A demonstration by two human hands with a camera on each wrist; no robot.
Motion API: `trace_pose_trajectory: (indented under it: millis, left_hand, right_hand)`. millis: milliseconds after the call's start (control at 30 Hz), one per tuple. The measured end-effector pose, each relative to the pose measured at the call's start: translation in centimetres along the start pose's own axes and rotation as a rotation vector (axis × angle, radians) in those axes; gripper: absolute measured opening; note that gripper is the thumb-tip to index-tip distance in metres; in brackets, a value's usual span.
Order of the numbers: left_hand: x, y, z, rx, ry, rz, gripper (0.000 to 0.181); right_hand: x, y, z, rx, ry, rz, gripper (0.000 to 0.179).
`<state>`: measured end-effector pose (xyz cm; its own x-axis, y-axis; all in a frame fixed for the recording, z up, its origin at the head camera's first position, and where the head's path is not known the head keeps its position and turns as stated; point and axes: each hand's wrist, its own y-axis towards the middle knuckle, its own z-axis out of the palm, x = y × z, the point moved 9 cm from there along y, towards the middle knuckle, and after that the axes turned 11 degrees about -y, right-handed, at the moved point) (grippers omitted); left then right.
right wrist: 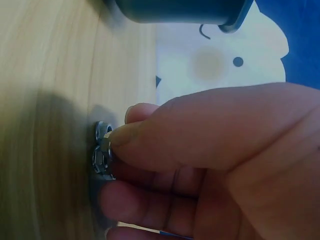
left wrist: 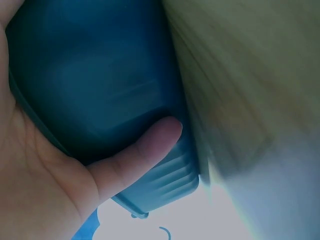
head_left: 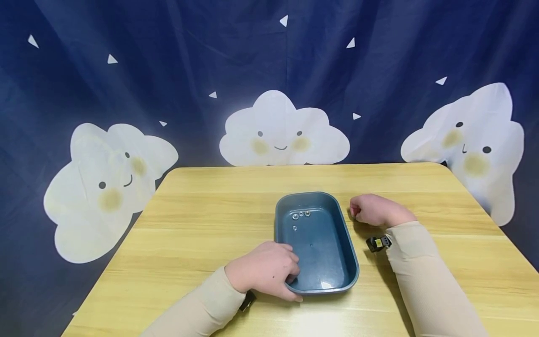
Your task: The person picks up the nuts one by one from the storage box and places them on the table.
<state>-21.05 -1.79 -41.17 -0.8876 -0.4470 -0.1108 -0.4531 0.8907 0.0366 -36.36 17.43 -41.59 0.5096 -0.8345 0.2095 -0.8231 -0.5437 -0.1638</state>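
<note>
In the head view, your left hand (head_left: 269, 269) grips the near left corner of the dark blue, rounded rectangular plastic bin (head_left: 320, 243), fingers over the rim; the bin's long axis runs near to far on the pale wood-grain table (head_left: 202, 210), its far end slanting slightly left. Your right hand (head_left: 376, 209) is low over the table, just right of the bin's far half, so the bin lies to its left, across the right long wall. Four small metal rings or nuts (head_left: 295, 216) sit inside, toward the far left corner. In the left wrist view, your thumb (left wrist: 142, 150) presses along the bin's outer wall. In the right wrist view, your thumb and fingers appear to pinch one small silver metal hex nut (right wrist: 106, 145), with other silver nuts (right wrist: 99, 159) on the table right beside it, nearer your right hand than your left.
</note>
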Motion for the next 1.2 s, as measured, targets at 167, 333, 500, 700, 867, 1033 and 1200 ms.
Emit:
trace_pose_trajectory:
  millis: [167,333,500,700,867,1033,1200]
  left_hand:
    - [0.0,0.0,0.0,-0.001,-0.002,-0.003,0.052]
    - [-0.1,0.0,0.0,-0.002,-0.005,0.0,0.052]
    - [-0.2,0.0,-0.1,-0.022,-0.01,0.02,0.053]
    - [-0.2,0.1,-0.2,-0.024,-0.011,0.025,0.053]
    - [-0.1,0.0,-0.2,-0.018,-0.01,0.02,0.053]
    - [-0.1,0.0,-0.1,-0.012,-0.009,0.016,0.053]
    - [0.0,0.0,-0.1,-0.023,-0.01,0.019,0.053]
  right_hand:
    - [-0.7,-0.2,0.2,-0.003,0.004,0.041,0.018]
    - [-1.4,-0.3,0.2,-0.009,0.039,0.085,0.018]
    - [-1.8,-0.4,0.2,-0.024,0.041,0.095,0.018]
    - [-2.4,-0.4,0.2,-0.02,0.023,0.134,0.017]
    - [-2.7,-0.4,0.0,-0.034,-0.003,0.154,0.014]
    - [-2.9,-0.4,-0.2,-0.045,-0.026,0.16,0.012]
    - [-2.6,-0.4,-0.9,-0.075,-0.052,0.139,0.013]
